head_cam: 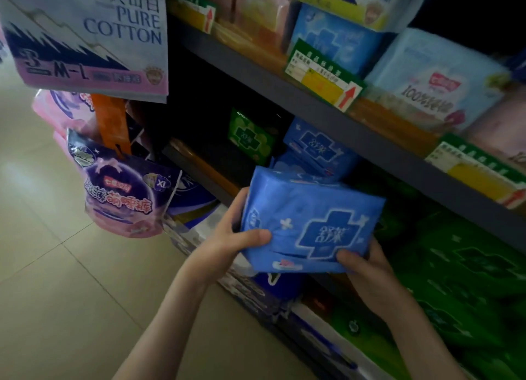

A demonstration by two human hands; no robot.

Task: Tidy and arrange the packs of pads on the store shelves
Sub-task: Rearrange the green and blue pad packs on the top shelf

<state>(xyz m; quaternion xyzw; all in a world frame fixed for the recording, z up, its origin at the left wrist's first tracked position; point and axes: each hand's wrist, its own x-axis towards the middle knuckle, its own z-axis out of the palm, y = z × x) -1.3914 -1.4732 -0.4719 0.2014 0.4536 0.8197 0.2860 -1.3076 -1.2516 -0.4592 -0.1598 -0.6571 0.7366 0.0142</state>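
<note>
A blue pack of pads (310,217) with a white-edged cross logo is held in front of the middle shelf. My left hand (236,237) grips its left end, thumb on the front face. My right hand (367,268) grips its lower right corner, thumb on the front. Behind it, more blue packs (318,146) of the same brand are stacked on the middle shelf, with a green pack (250,134) standing to their left. Dark green packs (455,265) fill the shelf space at the right.
The upper shelf (284,89) carries light blue and pink packs behind green and yellow price tags (324,78). Hanging bags, a white Pure Cotton one (94,38) and a purple one (122,191), dangle at the left. Beige floor tiles (57,294) lie below.
</note>
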